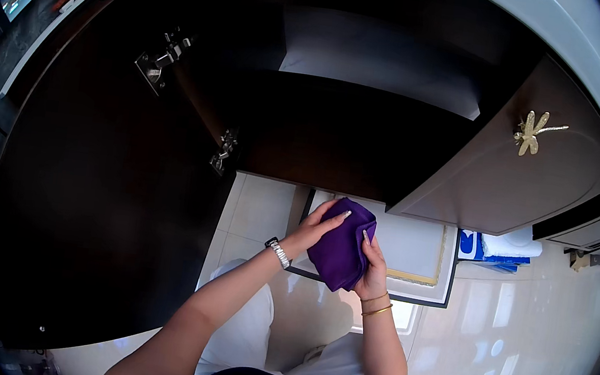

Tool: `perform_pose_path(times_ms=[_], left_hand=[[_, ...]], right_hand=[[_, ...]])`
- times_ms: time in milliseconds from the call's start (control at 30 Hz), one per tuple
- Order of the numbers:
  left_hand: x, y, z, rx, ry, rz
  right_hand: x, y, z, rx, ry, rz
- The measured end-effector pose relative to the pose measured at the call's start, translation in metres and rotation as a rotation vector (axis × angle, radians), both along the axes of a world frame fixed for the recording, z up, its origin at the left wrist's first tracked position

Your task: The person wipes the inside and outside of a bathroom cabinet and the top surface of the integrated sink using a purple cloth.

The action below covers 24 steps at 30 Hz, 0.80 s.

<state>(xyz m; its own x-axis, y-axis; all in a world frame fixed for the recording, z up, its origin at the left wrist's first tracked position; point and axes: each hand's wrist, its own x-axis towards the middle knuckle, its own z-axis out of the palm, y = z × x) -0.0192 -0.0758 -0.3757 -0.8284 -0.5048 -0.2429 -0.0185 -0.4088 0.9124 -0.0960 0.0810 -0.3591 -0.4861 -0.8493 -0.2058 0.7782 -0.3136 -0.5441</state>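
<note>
A folded purple cloth is held between my two hands, above the floor in front of a dark cabinet. My left hand grips its left edge, with the thumb lying over the top face. On the other side my right hand pinches the right edge, where the folded layers show. Below the cloth, a framed panel with a dark outer border and a gold inner edge lies low by the cabinet's base; the cloth and hands hide part of it.
The cabinet's left door stands open, showing metal hinges. A right door bears a gold dragonfly handle. White folded fabric rests on blue-and-white packages at right. Glossy tiles cover the floor.
</note>
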Motion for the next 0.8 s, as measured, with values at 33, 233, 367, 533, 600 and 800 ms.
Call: perform_pose_path(times_ms=[33, 233, 367, 533, 600, 800], left_hand=[[0.009, 0.001, 0.004, -0.011, -0.016, -0.062], [0.017, -0.045, 0.019, -0.254, 0.033, -0.103], [0.001, -0.111, 0.056, -0.693, -0.111, 0.098], [-0.017, -0.143, 0.019, -1.355, -0.702, 0.151], [-0.029, -0.130, 0.001, -1.436, -0.916, -0.126], [-0.037, -0.182, 0.002, -1.401, -1.049, -0.052]], right_hand=[[-0.002, 0.001, -0.003, -0.003, -0.056, 0.019], [-0.012, -0.016, -0.014, -0.069, -0.275, 0.063], [-0.019, -0.024, -0.002, -0.192, -0.141, 0.075], [-0.022, -0.027, -0.013, -0.018, -0.009, 0.054], [-0.023, -0.026, -0.015, 0.017, 0.019, 0.056], [-0.028, -0.019, -0.020, 0.084, 0.110, 0.053]])
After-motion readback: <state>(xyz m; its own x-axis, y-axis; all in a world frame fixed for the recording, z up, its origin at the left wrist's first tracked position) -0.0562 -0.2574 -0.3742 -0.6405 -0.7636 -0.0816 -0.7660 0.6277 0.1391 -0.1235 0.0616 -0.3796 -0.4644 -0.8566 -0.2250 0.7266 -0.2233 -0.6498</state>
